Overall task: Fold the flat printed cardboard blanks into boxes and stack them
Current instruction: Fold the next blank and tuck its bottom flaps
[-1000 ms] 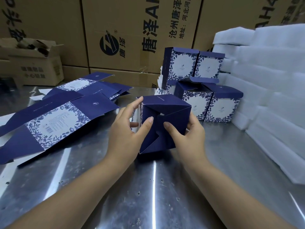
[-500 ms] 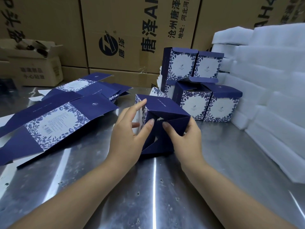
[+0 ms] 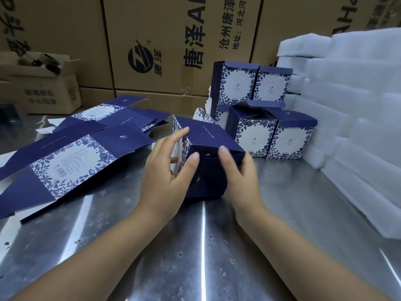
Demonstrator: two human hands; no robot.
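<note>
A half-folded navy box (image 3: 208, 137) with a blue floral print lies on its side at the centre of the steel table, its bottom flaps facing me. My left hand (image 3: 167, 170) grips its left side, thumb pressing on the bottom flaps. My right hand (image 3: 240, 174) holds the right side, thumb on the flaps as well. Flat printed blanks (image 3: 71, 157) lie spread to the left. Several folded boxes (image 3: 260, 111) stand stacked in two tiers behind the box, some with open tops.
White foam sheets (image 3: 351, 109) are piled along the right side. Large brown cartons (image 3: 173, 44) form a wall at the back, and a small open carton (image 3: 43, 88) sits at the far left. Bare steel table (image 3: 195, 246) lies in front of me.
The box has tipped further over, its top face now showing more and its bottom flaps pressed closer together. Both thumbs have moved up along the flaps.
</note>
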